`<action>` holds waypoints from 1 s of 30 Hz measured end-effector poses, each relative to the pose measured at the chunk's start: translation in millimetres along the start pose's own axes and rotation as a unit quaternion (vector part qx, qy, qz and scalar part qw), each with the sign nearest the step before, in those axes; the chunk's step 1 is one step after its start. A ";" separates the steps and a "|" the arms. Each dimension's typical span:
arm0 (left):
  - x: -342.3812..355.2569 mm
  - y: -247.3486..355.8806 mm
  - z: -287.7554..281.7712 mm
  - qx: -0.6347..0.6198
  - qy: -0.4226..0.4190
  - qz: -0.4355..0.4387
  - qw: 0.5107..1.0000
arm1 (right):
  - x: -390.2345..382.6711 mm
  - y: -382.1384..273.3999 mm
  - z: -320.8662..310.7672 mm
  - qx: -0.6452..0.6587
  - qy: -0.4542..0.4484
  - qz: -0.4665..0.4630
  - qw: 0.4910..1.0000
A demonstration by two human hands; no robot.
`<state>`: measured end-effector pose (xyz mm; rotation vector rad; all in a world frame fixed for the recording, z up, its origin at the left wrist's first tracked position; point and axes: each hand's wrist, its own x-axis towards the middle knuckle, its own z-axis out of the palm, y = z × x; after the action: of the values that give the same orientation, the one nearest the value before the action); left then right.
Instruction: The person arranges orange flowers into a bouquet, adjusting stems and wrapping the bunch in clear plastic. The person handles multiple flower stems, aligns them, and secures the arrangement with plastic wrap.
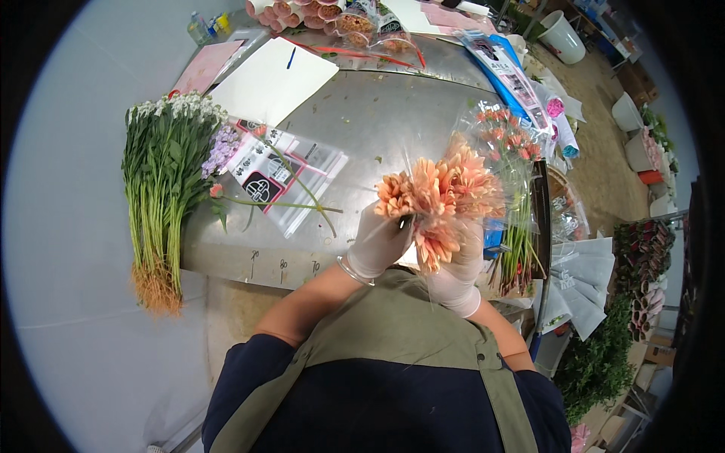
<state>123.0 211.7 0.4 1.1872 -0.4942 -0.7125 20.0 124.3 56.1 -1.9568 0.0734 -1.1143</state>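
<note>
A bunch of peach-orange flowers stands in front of my body, its blooms partly covered by a clear plastic sleeve. My left hand, in a white glove, closes on the bunch from the left, just below the blooms. From the right, my right hand, gloved too, grips it lower down. The blooms and plastic hide most of my fingertips, and the stems are out of sight below. Beside my right hand lies another bunch with small coral flowers in clear wrap, its green stems pointing toward me.
White-flowered stems with roots lie at the table's left edge. Near them are lilac blossoms, printed plastic sleeves and loose cut stems. White paper with a blue pen lies farther back on the metal table. Wrapped bouquets line the far edge.
</note>
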 end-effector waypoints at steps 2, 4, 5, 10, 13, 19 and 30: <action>-0.1 3.1 4.6 0.119 0.021 0.081 0.989 | -3.3 3.0 3.6 0.030 -0.013 0.141 0.990; 1.9 -0.5 10.4 0.134 0.051 0.164 0.976 | -7.8 7.9 7.9 0.047 -0.013 0.185 0.982; 3.5 -2.2 14.0 0.142 0.067 0.205 0.966 | -9.6 10.4 9.5 0.055 -0.012 0.207 0.977; 5.6 16.7 10.0 0.289 0.038 0.312 0.904 | -22.2 19.2 -0.1 0.001 -0.087 0.161 0.983; 6.6 5.8 8.0 0.125 0.024 0.247 0.961 | -14.3 15.1 -0.8 -0.007 -0.114 0.089 0.989; 10.5 18.1 5.9 0.346 0.035 0.347 0.871 | -13.4 20.2 -1.1 0.203 -0.175 0.183 0.946; 2.9 27.7 4.9 0.141 -0.025 0.183 0.973 | -8.1 15.3 6.0 0.795 0.048 0.341 0.500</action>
<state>128.3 211.9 28.1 1.2963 -0.8524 -0.3615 24.6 122.1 38.5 -0.0383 -0.1045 -0.2774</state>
